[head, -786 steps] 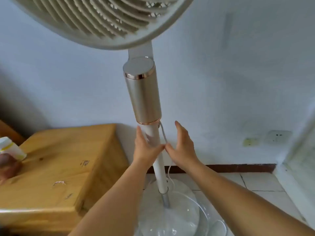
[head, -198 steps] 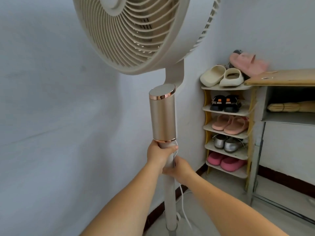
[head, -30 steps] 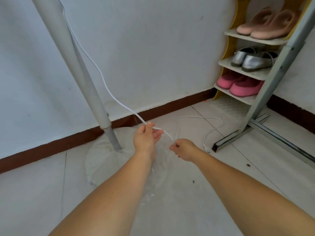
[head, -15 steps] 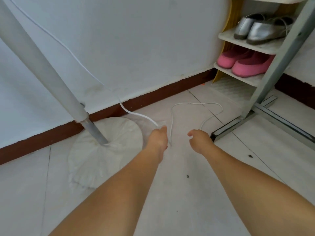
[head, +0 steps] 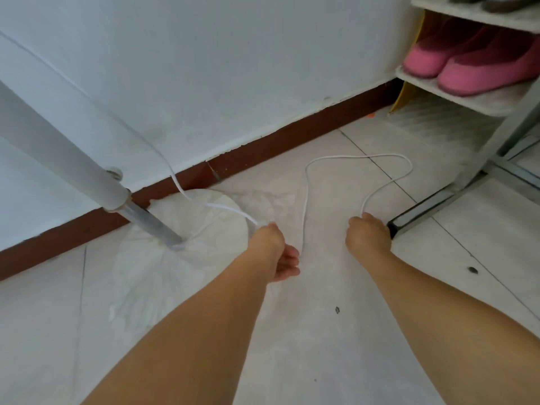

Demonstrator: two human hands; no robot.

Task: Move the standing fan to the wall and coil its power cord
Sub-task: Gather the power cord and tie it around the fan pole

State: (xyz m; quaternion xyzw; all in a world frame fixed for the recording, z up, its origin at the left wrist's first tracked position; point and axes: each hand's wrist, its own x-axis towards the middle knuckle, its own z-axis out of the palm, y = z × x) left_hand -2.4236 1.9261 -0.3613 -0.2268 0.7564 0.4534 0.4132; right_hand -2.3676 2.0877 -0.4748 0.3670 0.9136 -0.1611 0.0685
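Observation:
The standing fan's white pole (head: 61,162) slants down to its round base (head: 190,229), which sits wrapped in clear plastic on the tiled floor next to the white wall (head: 233,68). The fan head is out of view. A thin white power cord (head: 306,182) drops from the pole, crosses the base and reaches my left hand (head: 274,252), which is closed around it. From there the cord loops out over the floor and comes back to my right hand (head: 368,238), closed on its far end low by the floor.
A brown skirting board (head: 263,147) runs along the wall's foot. At the right stands a shoe rack (head: 467,106) with pink shoes (head: 473,65) on its lowest shelf. A grey metal frame foot (head: 432,206) lies on the floor just right of my right hand.
The view has dropped closer to the floor. My right hand has moved right and taken hold of the cord's far end, while my left hand has drawn back a little with the cord.

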